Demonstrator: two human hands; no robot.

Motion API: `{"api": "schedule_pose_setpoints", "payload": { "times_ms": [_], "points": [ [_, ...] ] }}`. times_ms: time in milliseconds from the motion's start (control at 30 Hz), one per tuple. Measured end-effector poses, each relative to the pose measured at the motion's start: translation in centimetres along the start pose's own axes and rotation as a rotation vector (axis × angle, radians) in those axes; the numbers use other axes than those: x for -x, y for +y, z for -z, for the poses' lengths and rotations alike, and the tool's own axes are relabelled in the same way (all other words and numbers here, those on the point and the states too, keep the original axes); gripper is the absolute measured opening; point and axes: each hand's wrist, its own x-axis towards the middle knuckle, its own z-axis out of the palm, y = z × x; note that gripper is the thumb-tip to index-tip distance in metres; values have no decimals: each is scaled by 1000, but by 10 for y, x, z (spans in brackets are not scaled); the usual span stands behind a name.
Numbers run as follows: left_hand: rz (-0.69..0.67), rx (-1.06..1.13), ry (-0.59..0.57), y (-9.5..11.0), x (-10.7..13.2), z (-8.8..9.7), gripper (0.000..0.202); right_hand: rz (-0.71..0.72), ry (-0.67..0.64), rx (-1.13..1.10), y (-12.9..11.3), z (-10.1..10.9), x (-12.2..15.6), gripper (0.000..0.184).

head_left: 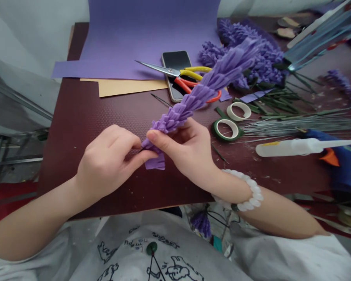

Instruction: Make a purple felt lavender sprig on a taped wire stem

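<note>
A purple lavender-like paper flower (190, 102) slants up to the right across the middle of the head view, made of many small overlapping strips. My right hand (190, 150) wraps round its lower part, thumb pressed on the front. At its base, my left hand (111, 158) pinches the thin dark stem end between thumb and forefinger. A fringed purple strip end (155, 162) hangs below the fingertips. Part of the flower's lower end is hidden by my fingers.
Scissors (175, 73) lie on a phone (175, 58) behind the flower. Right are green tape (226, 130), a white tape roll (238, 111), wires (295, 124), a white bottle (289, 147) and a blue glue gun (343, 164). Finished flowers (245, 54) and purple paper (152, 35) lie behind.
</note>
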Motion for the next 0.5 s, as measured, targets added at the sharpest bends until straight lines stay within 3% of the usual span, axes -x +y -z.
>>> {"api": "schedule_pose_setpoints", "payload": {
  "times_ms": [200,267,500],
  "points": [
    [-269,-172,122,-1,0,2,12,31,-3,92,-10,-2,6,29],
    [-281,-135,130,1,0,3,9,48,-19,110,-11,-1,8,28],
    [178,355,-67,16,-4,3,17,59,-106,130,-15,5,4,31]
  ]
}}
